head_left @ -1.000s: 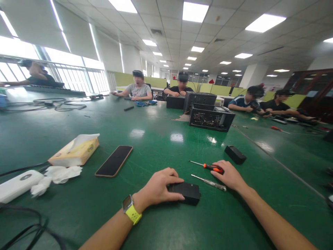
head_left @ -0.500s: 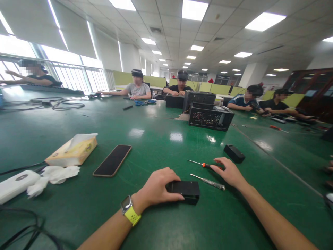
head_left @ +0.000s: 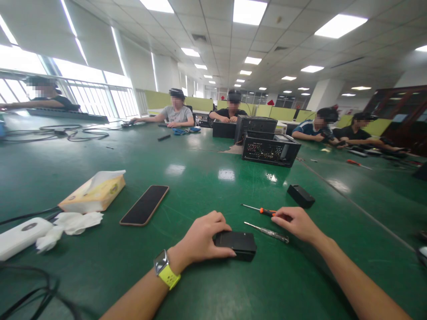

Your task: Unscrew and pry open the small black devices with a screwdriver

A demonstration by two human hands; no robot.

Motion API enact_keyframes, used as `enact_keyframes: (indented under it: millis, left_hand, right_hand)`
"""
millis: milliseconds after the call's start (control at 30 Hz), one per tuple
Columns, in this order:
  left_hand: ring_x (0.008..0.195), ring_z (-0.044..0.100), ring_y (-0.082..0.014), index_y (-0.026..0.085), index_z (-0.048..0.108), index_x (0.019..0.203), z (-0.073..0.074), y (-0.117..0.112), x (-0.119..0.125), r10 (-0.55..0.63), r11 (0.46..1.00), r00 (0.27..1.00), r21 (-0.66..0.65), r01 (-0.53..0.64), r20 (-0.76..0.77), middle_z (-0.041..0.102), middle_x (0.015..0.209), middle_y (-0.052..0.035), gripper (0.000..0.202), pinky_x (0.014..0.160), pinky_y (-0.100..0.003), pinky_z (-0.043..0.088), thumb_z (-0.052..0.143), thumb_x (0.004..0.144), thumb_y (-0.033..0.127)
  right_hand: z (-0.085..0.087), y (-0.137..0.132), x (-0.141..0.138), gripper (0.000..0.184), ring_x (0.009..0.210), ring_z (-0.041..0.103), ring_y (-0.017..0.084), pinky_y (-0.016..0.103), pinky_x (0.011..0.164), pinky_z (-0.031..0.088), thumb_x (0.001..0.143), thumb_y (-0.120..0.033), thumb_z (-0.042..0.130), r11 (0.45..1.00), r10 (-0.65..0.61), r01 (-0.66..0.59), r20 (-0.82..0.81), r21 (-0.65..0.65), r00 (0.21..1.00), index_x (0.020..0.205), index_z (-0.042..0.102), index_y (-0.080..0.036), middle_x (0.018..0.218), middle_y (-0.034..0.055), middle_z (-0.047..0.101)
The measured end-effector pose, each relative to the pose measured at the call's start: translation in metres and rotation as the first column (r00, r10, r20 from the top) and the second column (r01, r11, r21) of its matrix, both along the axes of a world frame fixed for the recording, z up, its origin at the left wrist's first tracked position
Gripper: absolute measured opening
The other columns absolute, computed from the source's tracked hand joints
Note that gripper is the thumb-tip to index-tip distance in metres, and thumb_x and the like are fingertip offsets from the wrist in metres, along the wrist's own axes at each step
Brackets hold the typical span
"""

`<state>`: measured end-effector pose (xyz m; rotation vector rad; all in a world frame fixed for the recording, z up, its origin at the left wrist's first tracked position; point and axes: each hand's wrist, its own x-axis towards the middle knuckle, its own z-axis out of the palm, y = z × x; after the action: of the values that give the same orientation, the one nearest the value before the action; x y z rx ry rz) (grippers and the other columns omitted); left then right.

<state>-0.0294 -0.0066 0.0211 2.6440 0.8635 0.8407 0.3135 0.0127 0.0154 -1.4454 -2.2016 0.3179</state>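
Observation:
My left hand [head_left: 201,239], with a watch on a yellow strap at the wrist, is wrapped round the left end of a small black box [head_left: 237,245] lying on the green table [head_left: 200,178]. My right hand [head_left: 295,223] is closed over the orange handle of a screwdriver [head_left: 262,210] whose shaft points left. A second screwdriver [head_left: 268,232] with a clear handle lies just in front of it, between my two hands.
Another small black box [head_left: 300,196] lies beyond my right hand. A phone [head_left: 144,205], a tissue box [head_left: 94,191], crumpled tissues [head_left: 68,224] and a white power bank [head_left: 19,237] lie left. Open computer cases [head_left: 269,150] stand mid-table. Several people sit round the far edges.
My right hand lifted its fingers off the orange screwdriver's handle, then came down and closed on it. My left hand has stayed on the black box.

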Motion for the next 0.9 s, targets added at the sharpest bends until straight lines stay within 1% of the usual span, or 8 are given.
enact_keyframes:
  millis: [167, 333, 433, 533, 633, 767, 833, 900]
  left_hand:
    - [0.085, 0.059, -0.0216, 0.019, 0.071, 0.100, -0.0010, 0.0000, 0.0000, -0.010, 0.999, 1.000, -0.034, 0.010, -0.014, 0.063, 0.093, -0.0060, 0.048, 0.071, -0.030, 0.050, 0.078, 0.071, 0.057]
    - [0.086, 0.059, -0.0219, 0.020, 0.070, 0.104, -0.0003, 0.0001, -0.0006, -0.027, 0.998, 1.000, -0.061, 0.027, 0.000, 0.062, 0.095, -0.0058, 0.048, 0.073, -0.031, 0.050, 0.078, 0.072, 0.054]
    - [0.087, 0.059, -0.0221, 0.020, 0.070, 0.103, 0.0002, -0.0001, -0.0007, -0.027, 0.997, 1.000, -0.071, 0.027, 0.008, 0.062, 0.094, -0.0057, 0.045, 0.073, -0.031, 0.050, 0.078, 0.073, 0.053]
    - [0.087, 0.059, -0.0219, 0.020, 0.070, 0.099, -0.0003, -0.0012, 0.0004, -0.016, 0.997, 1.000, -0.081, 0.016, 0.006, 0.062, 0.093, -0.0053, 0.040, 0.073, -0.030, 0.050, 0.078, 0.074, 0.050]
    - [0.086, 0.059, -0.0218, 0.019, 0.069, 0.098, -0.0025, -0.0031, 0.0036, 0.005, 0.996, 1.000, -0.088, -0.005, 0.008, 0.062, 0.093, -0.0053, 0.038, 0.074, -0.030, 0.050, 0.078, 0.074, 0.047]
    - [0.086, 0.060, -0.0224, 0.018, 0.068, 0.098, -0.0044, -0.0050, 0.0082, 0.041, 0.996, 0.999, -0.079, -0.040, 0.006, 0.063, 0.094, -0.0058, 0.037, 0.075, -0.031, 0.051, 0.078, 0.074, 0.045]
    - [0.086, 0.060, -0.0225, 0.018, 0.068, 0.099, -0.0036, -0.0051, 0.0086, 0.037, 0.997, 0.999, -0.073, -0.037, 0.000, 0.064, 0.094, -0.0059, 0.039, 0.075, -0.032, 0.051, 0.078, 0.075, 0.047]
    - [0.086, 0.061, -0.0228, 0.019, 0.068, 0.100, -0.0020, -0.0047, 0.0077, 0.027, 0.997, 1.000, -0.070, -0.028, -0.007, 0.065, 0.095, -0.0060, 0.043, 0.075, -0.032, 0.051, 0.077, 0.074, 0.051]
  right_hand:
    - [0.0004, 0.0005, 0.0035, 0.036, 0.055, 0.053, 0.015, 0.027, 0.053, 0.039, 0.086, -0.052, 0.061, 0.997, 0.008, -0.006, 0.028, -0.075, 1.000, 0.078, 0.075, -0.019, 0.063, 0.0012, 0.065]
    - [0.0032, -0.0031, 0.0036, 0.032, 0.057, 0.055, 0.016, 0.026, 0.054, 0.038, 0.077, -0.052, 0.071, 0.987, 0.070, -0.055, 0.090, -0.154, 0.993, 0.080, 0.075, -0.021, 0.061, -0.0008, 0.063]
    - [0.0036, -0.0055, 0.0026, 0.025, 0.060, 0.058, 0.017, 0.026, 0.055, 0.038, 0.073, -0.048, 0.074, 0.978, 0.112, -0.088, 0.124, -0.188, 0.986, 0.079, 0.074, -0.023, 0.066, -0.0002, 0.066]
    - [0.0025, -0.0063, 0.0023, 0.014, 0.061, 0.059, 0.017, 0.026, 0.055, 0.039, 0.074, -0.038, 0.072, 0.974, 0.132, -0.102, 0.142, -0.203, 0.981, 0.076, 0.073, -0.024, 0.068, 0.0003, 0.068]
    - [0.0020, -0.0060, 0.0023, 0.011, 0.064, 0.060, 0.018, 0.027, 0.059, 0.041, 0.077, -0.034, 0.067, 0.979, 0.119, -0.091, 0.148, -0.181, 0.982, 0.076, 0.072, -0.024, 0.071, 0.0012, 0.069]
    - [0.0016, -0.0045, 0.0025, 0.016, 0.068, 0.059, 0.019, 0.028, 0.062, 0.042, 0.078, -0.041, 0.069, 0.990, 0.074, -0.056, 0.139, -0.129, 0.987, 0.076, 0.072, -0.025, 0.075, 0.0011, 0.068]
    - [-0.0004, -0.0021, 0.0036, 0.022, 0.066, 0.057, 0.018, 0.028, 0.060, 0.041, 0.078, -0.046, 0.068, 0.996, 0.024, -0.013, 0.121, -0.092, 0.992, 0.076, 0.071, -0.024, 0.073, 0.0010, 0.066]
    - [-0.0044, 0.0017, 0.0057, 0.025, 0.064, 0.055, 0.018, 0.029, 0.059, 0.040, 0.081, -0.047, 0.064, 0.997, -0.063, 0.066, 0.085, -0.036, 0.994, 0.077, 0.069, -0.023, 0.073, 0.0021, 0.063]
